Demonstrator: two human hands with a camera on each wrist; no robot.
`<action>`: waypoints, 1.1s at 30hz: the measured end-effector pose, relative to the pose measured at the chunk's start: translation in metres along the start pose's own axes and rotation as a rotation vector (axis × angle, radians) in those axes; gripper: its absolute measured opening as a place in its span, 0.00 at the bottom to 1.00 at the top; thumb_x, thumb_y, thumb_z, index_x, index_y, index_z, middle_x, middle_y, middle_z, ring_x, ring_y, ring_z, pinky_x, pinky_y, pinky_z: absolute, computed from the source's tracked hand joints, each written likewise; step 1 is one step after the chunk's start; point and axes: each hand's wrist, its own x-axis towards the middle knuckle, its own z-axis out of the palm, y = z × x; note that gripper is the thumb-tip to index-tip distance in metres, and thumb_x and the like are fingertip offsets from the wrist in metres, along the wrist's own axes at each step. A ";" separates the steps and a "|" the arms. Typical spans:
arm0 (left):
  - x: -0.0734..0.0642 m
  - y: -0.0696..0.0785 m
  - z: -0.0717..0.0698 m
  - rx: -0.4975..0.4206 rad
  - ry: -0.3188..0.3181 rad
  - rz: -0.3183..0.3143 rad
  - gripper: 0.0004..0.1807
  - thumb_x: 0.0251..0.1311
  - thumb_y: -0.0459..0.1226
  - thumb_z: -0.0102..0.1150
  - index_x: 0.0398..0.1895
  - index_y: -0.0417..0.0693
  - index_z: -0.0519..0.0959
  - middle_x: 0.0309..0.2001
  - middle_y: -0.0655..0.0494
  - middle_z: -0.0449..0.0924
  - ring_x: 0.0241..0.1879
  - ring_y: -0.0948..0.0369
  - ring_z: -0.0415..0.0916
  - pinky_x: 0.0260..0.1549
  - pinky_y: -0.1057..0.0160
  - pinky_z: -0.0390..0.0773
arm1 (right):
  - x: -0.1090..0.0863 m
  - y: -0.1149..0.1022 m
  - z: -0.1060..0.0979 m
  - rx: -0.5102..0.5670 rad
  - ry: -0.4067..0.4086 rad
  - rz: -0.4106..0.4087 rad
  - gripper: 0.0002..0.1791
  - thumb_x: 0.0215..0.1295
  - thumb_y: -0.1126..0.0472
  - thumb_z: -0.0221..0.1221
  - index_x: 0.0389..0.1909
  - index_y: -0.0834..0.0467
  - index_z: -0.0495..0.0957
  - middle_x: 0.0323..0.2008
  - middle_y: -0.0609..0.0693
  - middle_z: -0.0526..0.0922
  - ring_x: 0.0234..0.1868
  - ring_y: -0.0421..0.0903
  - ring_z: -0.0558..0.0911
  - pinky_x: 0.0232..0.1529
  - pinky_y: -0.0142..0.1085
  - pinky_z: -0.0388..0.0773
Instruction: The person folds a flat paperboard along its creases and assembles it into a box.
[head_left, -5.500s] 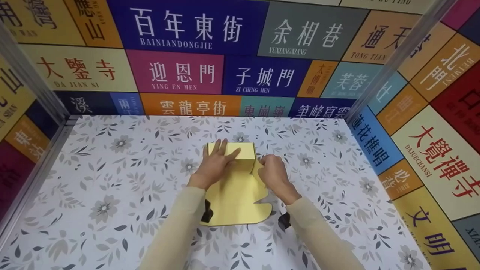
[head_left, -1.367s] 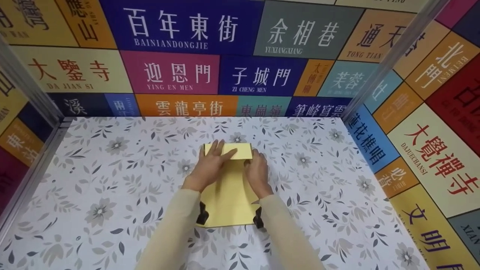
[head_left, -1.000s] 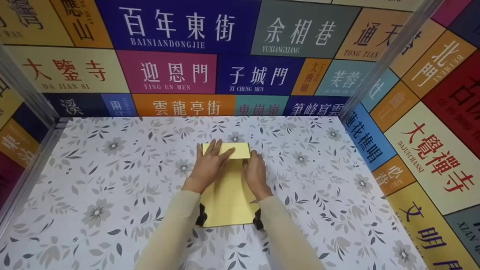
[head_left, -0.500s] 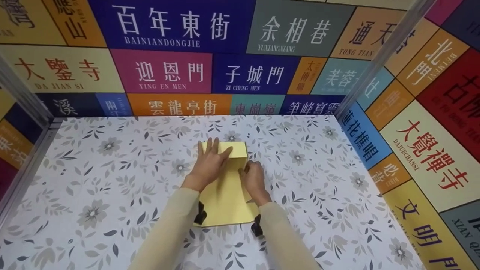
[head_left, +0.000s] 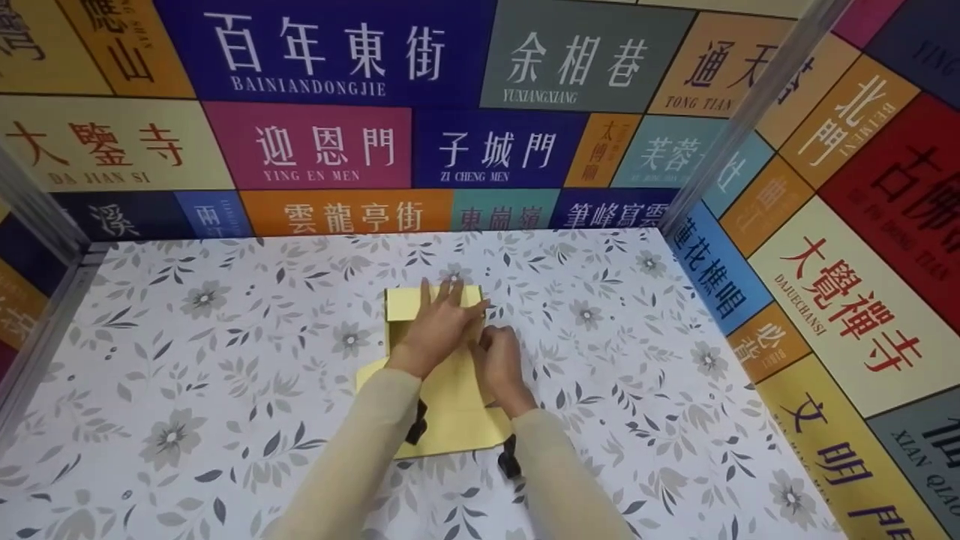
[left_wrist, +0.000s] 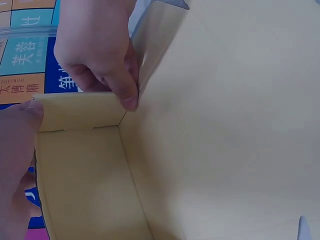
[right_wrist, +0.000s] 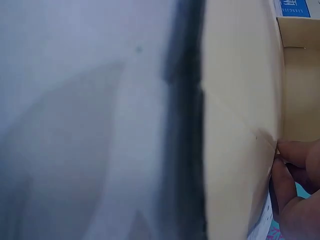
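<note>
I'm watching the box (head_left: pixel 457 424) lying on the table (head_left: pixel 637 390), long axis running away from me; my right hand (head_left: pixel 502 366), nearer, is pinching its right flap (right_wrist: pixel 245 110) at a crease; just beyond, my left hand (head_left: pixel 437 326) is pressing the far end (head_left: pixel 403 305), fingers spread.

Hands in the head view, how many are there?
2: the left hand over the far end of the yellow cardboard, and the right hand pinching its right side. No other hands show.
</note>
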 end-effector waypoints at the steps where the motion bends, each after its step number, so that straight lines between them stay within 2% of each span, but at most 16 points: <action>1: 0.001 0.000 0.000 0.002 0.013 -0.003 0.22 0.70 0.35 0.56 0.65 0.62 0.78 0.73 0.34 0.64 0.74 0.37 0.60 0.71 0.28 0.53 | -0.001 0.000 0.000 0.000 0.001 -0.006 0.14 0.59 0.71 0.65 0.15 0.64 0.75 0.18 0.55 0.75 0.23 0.43 0.69 0.26 0.34 0.66; 5: 0.002 0.000 0.001 -0.049 0.020 -0.026 0.20 0.71 0.35 0.54 0.62 0.59 0.81 0.71 0.34 0.67 0.73 0.37 0.61 0.72 0.31 0.54 | -0.003 -0.003 0.000 0.029 -0.023 -0.010 0.14 0.57 0.74 0.63 0.14 0.63 0.73 0.16 0.48 0.70 0.21 0.41 0.67 0.24 0.31 0.63; 9: -0.001 -0.002 0.002 -0.110 0.040 -0.030 0.19 0.71 0.33 0.54 0.61 0.55 0.81 0.69 0.34 0.69 0.73 0.37 0.61 0.72 0.32 0.56 | -0.004 -0.009 -0.002 0.094 -0.044 -0.020 0.18 0.55 0.78 0.56 0.11 0.59 0.67 0.13 0.43 0.63 0.16 0.39 0.64 0.19 0.29 0.58; 11: -0.002 -0.003 0.002 -0.134 0.069 -0.013 0.19 0.70 0.32 0.55 0.60 0.53 0.82 0.67 0.34 0.71 0.72 0.38 0.63 0.72 0.32 0.56 | -0.005 -0.012 -0.003 0.123 -0.041 0.007 0.19 0.54 0.78 0.54 0.11 0.58 0.64 0.12 0.43 0.62 0.15 0.39 0.63 0.18 0.29 0.57; 14: -0.004 -0.004 0.002 -0.149 0.099 0.023 0.19 0.69 0.31 0.55 0.60 0.52 0.81 0.65 0.34 0.71 0.69 0.39 0.65 0.71 0.33 0.58 | -0.010 -0.016 -0.005 0.154 -0.022 0.082 0.15 0.54 0.76 0.54 0.13 0.59 0.68 0.15 0.45 0.67 0.18 0.40 0.66 0.21 0.31 0.62; 16: -0.005 -0.005 0.001 -0.153 0.119 0.041 0.18 0.69 0.31 0.57 0.60 0.52 0.81 0.64 0.34 0.72 0.66 0.40 0.67 0.70 0.35 0.61 | -0.015 -0.020 -0.006 0.176 -0.003 0.131 0.09 0.55 0.76 0.55 0.19 0.62 0.75 0.19 0.49 0.73 0.23 0.42 0.71 0.27 0.33 0.68; 18: -0.006 -0.006 0.000 -0.152 0.152 0.048 0.17 0.69 0.33 0.58 0.58 0.52 0.82 0.63 0.35 0.73 0.65 0.41 0.69 0.67 0.37 0.64 | -0.021 -0.024 -0.006 0.210 0.019 0.170 0.06 0.55 0.75 0.56 0.29 0.65 0.81 0.27 0.54 0.79 0.30 0.45 0.75 0.35 0.37 0.73; 20: -0.007 -0.007 -0.003 -0.157 0.194 0.039 0.15 0.69 0.37 0.58 0.57 0.51 0.82 0.61 0.36 0.75 0.63 0.42 0.70 0.64 0.39 0.67 | -0.028 -0.030 -0.008 0.248 0.042 0.204 0.13 0.56 0.75 0.57 0.41 0.67 0.83 0.36 0.59 0.81 0.39 0.49 0.78 0.44 0.41 0.77; 22: -0.009 -0.008 -0.006 -0.176 0.235 0.010 0.14 0.69 0.39 0.58 0.55 0.51 0.83 0.60 0.36 0.77 0.61 0.41 0.72 0.61 0.38 0.69 | -0.035 -0.037 -0.010 0.296 0.057 0.235 0.21 0.56 0.74 0.57 0.52 0.68 0.80 0.45 0.62 0.81 0.48 0.54 0.81 0.53 0.44 0.79; 25: -0.012 -0.006 -0.012 -0.202 0.256 -0.068 0.14 0.70 0.41 0.58 0.55 0.52 0.83 0.58 0.36 0.78 0.58 0.40 0.74 0.58 0.38 0.71 | -0.044 -0.047 -0.015 0.359 0.048 0.255 0.28 0.60 0.74 0.55 0.64 0.68 0.74 0.56 0.63 0.78 0.61 0.59 0.79 0.64 0.47 0.77; 28: -0.016 -0.004 -0.018 -0.223 0.258 -0.145 0.14 0.70 0.42 0.58 0.55 0.52 0.83 0.56 0.36 0.79 0.56 0.39 0.75 0.54 0.38 0.73 | -0.053 -0.053 -0.018 0.385 0.006 0.230 0.32 0.61 0.75 0.54 0.69 0.69 0.67 0.63 0.66 0.74 0.68 0.62 0.74 0.69 0.48 0.72; 33: -0.025 -0.003 -0.028 -0.267 0.235 -0.236 0.15 0.69 0.41 0.58 0.55 0.52 0.83 0.55 0.36 0.79 0.56 0.39 0.75 0.54 0.37 0.74 | -0.068 -0.064 -0.022 0.342 -0.081 0.160 0.37 0.60 0.76 0.55 0.73 0.72 0.59 0.70 0.70 0.66 0.72 0.64 0.67 0.72 0.51 0.67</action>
